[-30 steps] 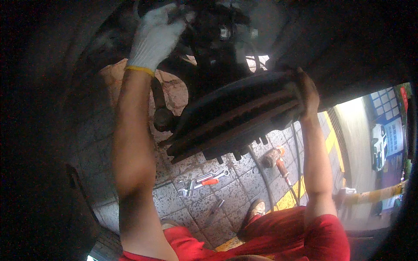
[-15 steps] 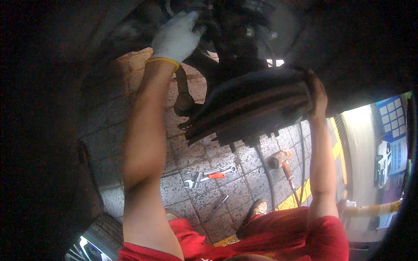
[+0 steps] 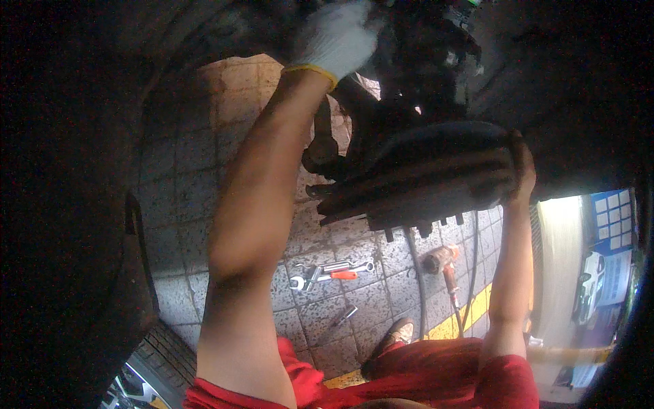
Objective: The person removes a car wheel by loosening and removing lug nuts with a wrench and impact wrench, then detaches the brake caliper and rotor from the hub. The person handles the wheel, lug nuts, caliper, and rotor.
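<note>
In a dark wheel well, a brake disc (image 3: pixel 422 170) with wheel studs on its underside hangs from the hub. My right hand (image 3: pixel 522 167) grips its right rim, fingers curled over the edge. My left hand (image 3: pixel 334 41), in a white knit glove with a yellow cuff, reaches up among the dark suspension parts (image 3: pixel 426 61) above the disc. Its fingertips are lost in shadow, so what they touch cannot be made out. Below the left wrist, a rod with a ball joint (image 3: pixel 321 151) runs down to the disc's left side.
On the tiled floor lie several wrenches (image 3: pixel 332 267), an orange-handled tool (image 3: pixel 343 275), a socket (image 3: pixel 350 312) and an impact wrench (image 3: pixel 444 262) with a hose. A tire (image 3: pixel 167 354) with an alloy wheel is at the lower left. A dark fender wall (image 3: pixel 75 170) borders the left.
My left hand has moved right and farther up into the suspension parts. My right hand stays on the disc rim. The whole view has shifted slightly.
</note>
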`<action>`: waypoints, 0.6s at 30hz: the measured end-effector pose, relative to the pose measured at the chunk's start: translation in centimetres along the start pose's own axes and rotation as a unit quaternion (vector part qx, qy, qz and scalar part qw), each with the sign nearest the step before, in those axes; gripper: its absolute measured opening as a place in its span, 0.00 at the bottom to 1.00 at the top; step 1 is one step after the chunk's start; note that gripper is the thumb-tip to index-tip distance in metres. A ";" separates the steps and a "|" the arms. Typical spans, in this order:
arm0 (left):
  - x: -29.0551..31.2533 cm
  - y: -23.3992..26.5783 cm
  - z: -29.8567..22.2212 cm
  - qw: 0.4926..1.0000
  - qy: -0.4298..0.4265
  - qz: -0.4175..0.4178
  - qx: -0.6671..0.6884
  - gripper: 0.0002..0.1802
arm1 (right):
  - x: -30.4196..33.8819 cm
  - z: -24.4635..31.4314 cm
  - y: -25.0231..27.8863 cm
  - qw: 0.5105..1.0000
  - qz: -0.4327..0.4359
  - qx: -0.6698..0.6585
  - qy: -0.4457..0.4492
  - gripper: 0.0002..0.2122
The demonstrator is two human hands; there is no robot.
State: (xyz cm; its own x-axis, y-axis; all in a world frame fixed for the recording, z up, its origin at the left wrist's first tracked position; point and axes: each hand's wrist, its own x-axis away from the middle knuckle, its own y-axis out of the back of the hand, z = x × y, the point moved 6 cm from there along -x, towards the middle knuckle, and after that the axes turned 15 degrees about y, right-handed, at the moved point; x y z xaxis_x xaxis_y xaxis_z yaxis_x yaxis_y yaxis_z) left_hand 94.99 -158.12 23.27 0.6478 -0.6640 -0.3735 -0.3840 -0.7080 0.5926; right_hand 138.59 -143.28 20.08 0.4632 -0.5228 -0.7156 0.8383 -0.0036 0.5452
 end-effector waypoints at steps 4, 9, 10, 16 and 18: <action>0.2 -0.9 0.2 0.997 -0.030 0.026 0.061 0.27 | 0.2 0.4 0.0 0.994 -0.055 -0.055 -0.074 0.19; 0.6 -1.8 0.6 0.989 -0.023 0.035 0.140 0.27 | -0.4 2.1 -0.4 0.999 -0.038 -0.003 -0.005 0.18; 0.7 -1.8 0.5 0.991 -0.027 0.030 0.125 0.27 | -0.5 2.6 -0.4 0.994 -0.005 0.102 0.026 0.18; 0.2 -1.7 -0.1 0.999 0.011 0.022 0.042 0.26 | -0.4 2.7 -1.3 0.999 0.033 -0.042 0.006 0.19; 0.0 -1.6 -0.6 0.999 0.009 0.030 0.039 0.25 | -0.5 3.5 -1.1 0.995 0.035 0.084 0.048 0.19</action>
State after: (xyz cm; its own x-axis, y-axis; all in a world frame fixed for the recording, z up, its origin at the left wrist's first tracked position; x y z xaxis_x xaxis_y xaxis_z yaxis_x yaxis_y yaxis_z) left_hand 95.98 -156.86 22.75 0.6328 -0.7024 -0.3259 -0.4726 -0.6837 0.5560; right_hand 136.47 -145.96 21.39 0.5513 -0.4430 -0.7069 0.7468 -0.1157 0.6549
